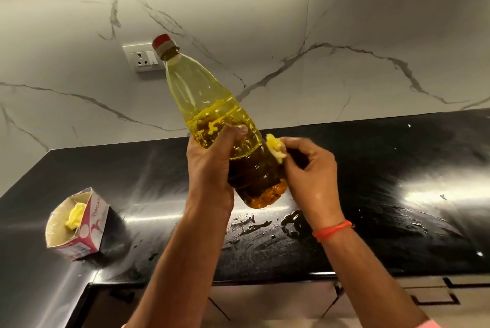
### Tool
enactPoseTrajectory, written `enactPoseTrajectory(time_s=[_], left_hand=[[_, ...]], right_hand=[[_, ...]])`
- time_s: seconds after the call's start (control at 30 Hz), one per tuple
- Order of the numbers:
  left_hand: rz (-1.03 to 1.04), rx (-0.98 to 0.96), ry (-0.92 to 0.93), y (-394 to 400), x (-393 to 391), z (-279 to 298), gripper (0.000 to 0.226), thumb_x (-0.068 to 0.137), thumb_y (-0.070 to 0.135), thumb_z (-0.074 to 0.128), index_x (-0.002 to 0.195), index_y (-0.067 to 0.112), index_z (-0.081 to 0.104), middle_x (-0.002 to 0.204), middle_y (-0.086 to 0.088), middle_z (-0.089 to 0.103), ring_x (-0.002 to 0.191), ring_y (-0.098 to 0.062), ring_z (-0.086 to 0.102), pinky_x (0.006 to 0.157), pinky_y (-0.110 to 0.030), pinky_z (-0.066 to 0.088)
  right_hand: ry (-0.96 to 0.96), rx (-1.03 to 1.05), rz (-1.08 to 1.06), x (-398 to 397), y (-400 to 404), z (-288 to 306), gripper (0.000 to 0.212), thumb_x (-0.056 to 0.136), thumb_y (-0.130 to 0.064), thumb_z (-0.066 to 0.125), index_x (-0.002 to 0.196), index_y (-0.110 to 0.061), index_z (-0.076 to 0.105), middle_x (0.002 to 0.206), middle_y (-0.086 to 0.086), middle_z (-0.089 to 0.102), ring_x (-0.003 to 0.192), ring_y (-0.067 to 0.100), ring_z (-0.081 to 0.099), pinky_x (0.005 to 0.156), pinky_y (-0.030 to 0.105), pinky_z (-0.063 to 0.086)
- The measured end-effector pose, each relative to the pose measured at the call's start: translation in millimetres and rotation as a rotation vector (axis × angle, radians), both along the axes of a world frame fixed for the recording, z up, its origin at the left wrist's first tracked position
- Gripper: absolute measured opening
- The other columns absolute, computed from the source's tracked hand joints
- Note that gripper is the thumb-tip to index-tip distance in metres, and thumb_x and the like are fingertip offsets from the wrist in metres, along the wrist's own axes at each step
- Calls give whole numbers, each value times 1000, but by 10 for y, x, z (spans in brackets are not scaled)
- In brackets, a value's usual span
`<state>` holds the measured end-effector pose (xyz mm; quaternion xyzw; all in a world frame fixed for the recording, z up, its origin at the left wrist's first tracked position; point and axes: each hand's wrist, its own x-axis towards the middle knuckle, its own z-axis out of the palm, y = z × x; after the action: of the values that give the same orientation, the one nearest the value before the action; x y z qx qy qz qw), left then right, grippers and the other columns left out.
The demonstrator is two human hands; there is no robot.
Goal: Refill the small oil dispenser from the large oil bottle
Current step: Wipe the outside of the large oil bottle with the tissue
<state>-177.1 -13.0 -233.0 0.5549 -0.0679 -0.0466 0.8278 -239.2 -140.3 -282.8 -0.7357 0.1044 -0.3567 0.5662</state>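
Left hand (209, 158) fingers curled round the oil bottle (212, 115) mid-body, thumb on top. Right hand (309, 171) pinches a yellow wad (275, 148) at fingertips against bottle side.

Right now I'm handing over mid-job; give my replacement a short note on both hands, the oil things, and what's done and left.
Left hand: grip around the middle of the large clear plastic oil bottle, held tilted above the black counter, red cap on.
Right hand: pinches a yellow wad against the bottle's side.
Small dispenser: not in view.
Done: cannot tell.
Left: uncap, pour. Counter looks wet.
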Motion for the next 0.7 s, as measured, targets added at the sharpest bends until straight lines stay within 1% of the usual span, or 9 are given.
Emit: enactPoseTrajectory(time_s=[0.07, 0.13, 0.27, 0.37, 0.4, 0.47, 0.53, 0.63, 0.7], left_hand=[[12, -9, 6, 25, -8, 4, 53, 67, 19, 77, 119, 13, 63, 91, -4, 71, 90, -30, 74, 81, -49, 63], [36, -35, 3, 34, -7, 9, 53, 68, 19, 76, 119, 16, 62, 94, -5, 71, 94, -32, 73, 83, -51, 62], [40, -81, 11, 11, -6, 11, 70, 67, 22, 78, 132, 12, 55, 106, -11, 68, 103, -36, 72, 81, -48, 63], [31, -89, -4, -9, -33, 31, 66, 72, 21, 73, 134, 11, 53, 104, -8, 68, 98, -28, 73, 76, -39, 63], [29, -94, -12, -20, -37, 42, 66, 72, 20, 72, 134, 10, 53, 103, -7, 68, 95, -25, 73, 77, -39, 63], [25, -83, -26, -50, -46, 60, 65, 72, 19, 73, 133, 9, 54, 102, -7, 68, 96, -27, 72, 84, -47, 61], [24, -79, -32, -81, -63, 68, 65, 70, 20, 75, 131, 10, 56, 101, -8, 68, 99, -32, 71, 86, -52, 60], [34, -88, -37, -91, -74, 92, 71, 66, 26, 78, 131, 12, 56, 111, -16, 70, 110, -41, 69, 89, -57, 59], [60, -123, -58, -91, -51, 112, 60, 67, 24, 77, 124, 16, 59, 106, -11, 71, 106, -38, 71, 87, -57, 60]], right_hand=[[68, 263, 89, -74, -9, -132, 18, 93, -9, 68, 105, -18, 77, 90, -4, 76, 83, 5, 70, 75, 23, 59], [62, 434, 102, -176, 49, -245, 15, 93, -7, 68, 101, -15, 77, 80, 1, 73, 71, 9, 63, 66, 22, 54], [55, 650, 247, -310, 321, -339, 18, 87, 3, 68, 94, -11, 76, 83, 8, 74, 74, 15, 65, 69, 28, 55], [-63, 836, 224, -295, 337, -275, 25, 73, -10, 72, 98, -6, 73, 85, 5, 76, 75, 12, 69, 69, 22, 57], [-94, 900, 206, -268, 310, -252, 26, 72, -12, 71, 98, -5, 72, 84, 4, 76, 76, 11, 69, 69, 21, 57], [-136, 1037, 180, -207, 262, -225, 18, 80, -4, 67, 98, -5, 71, 86, 5, 76, 77, 11, 71, 68, 19, 58], [-160, 1166, 166, -152, 252, -201, 19, 91, 6, 59, 99, -5, 71, 88, 6, 76, 77, 11, 71, 66, 18, 57], [-22, 1173, 189, -147, 342, -174, 25, 95, 8, 54, 94, -8, 73, 81, 5, 72, 69, 10, 64, 60, 17, 55], [77, 1109, 254, -199, 436, -186, 32, 94, 9, 55, 80, -11, 76, 72, 6, 67, 62, 10, 59, 56, 17, 53]])
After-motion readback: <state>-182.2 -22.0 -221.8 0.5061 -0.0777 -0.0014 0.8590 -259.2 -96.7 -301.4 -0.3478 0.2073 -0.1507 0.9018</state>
